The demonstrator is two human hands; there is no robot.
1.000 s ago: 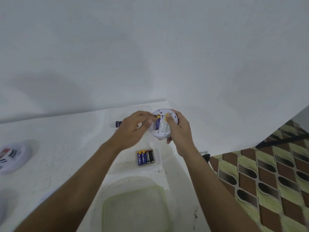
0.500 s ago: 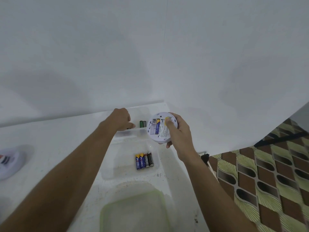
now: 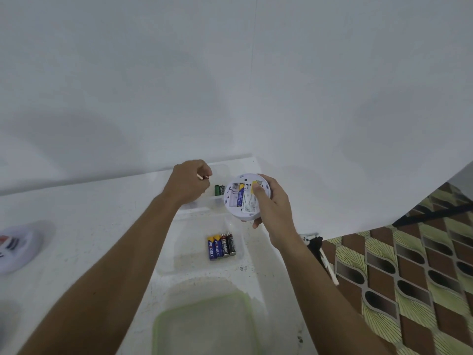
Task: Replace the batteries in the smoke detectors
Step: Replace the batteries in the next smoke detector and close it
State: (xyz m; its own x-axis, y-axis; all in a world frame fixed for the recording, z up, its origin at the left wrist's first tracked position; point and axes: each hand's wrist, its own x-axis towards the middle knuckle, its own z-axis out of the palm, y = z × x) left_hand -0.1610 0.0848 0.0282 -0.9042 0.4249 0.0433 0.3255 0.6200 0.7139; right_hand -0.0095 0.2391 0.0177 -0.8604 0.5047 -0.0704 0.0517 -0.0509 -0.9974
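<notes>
The smoke detector [image 3: 245, 201], one cell [image 3: 240, 194] seated, is gripped by the right hand [image 3: 275, 208]; at ten o'clock a small battery [image 3: 203, 177] is clenched in the left hand [image 3: 188, 184]. The swap is judged half done.

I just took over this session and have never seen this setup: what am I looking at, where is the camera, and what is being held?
No machine here: a person works with bare hands, and the picture comes from a camera worn on their head, looking down. The right hand grips a round white smoke detector, back up, one blue battery in its open compartment. The left hand pinches what looks like a battery, mostly hidden. On the white counter a clear tray holds four batteries; a green battery lies in another tray behind it. A second detector lies far left. A green-rimmed lid lies nearest the camera.
</notes>
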